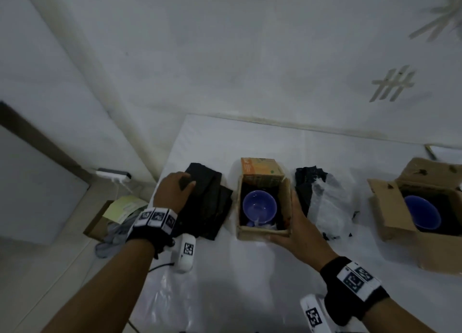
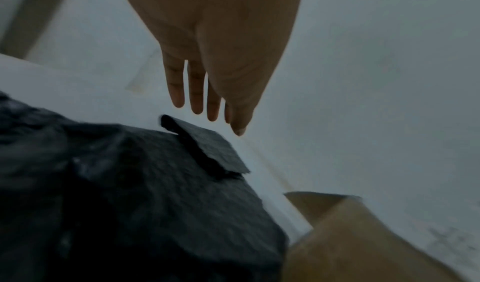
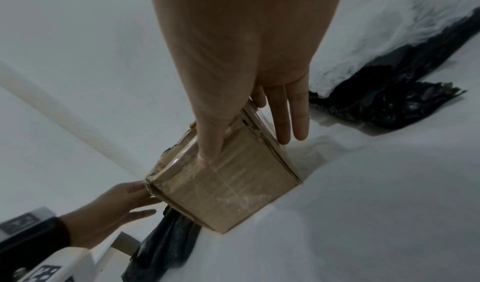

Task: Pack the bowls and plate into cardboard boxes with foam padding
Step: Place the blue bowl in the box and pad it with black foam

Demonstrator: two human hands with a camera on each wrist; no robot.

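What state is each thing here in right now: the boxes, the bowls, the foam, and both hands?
Small box: open, bowl inside.
Blue bowl: upright in it.
Large box: open, second bowl inside.
Black foam stack: flat on table.
Left hand: fingers straight, over the foam.
Right hand: steadying the small box.

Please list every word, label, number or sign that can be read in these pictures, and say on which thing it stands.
No text can be read.
Orange flap of the small cardboard box: printed lines, too blurred to read.
Yellow-green paper on the floor: faint print, too small.
Wrist bands and white camera units: only black-and-white square code markers, no letters.
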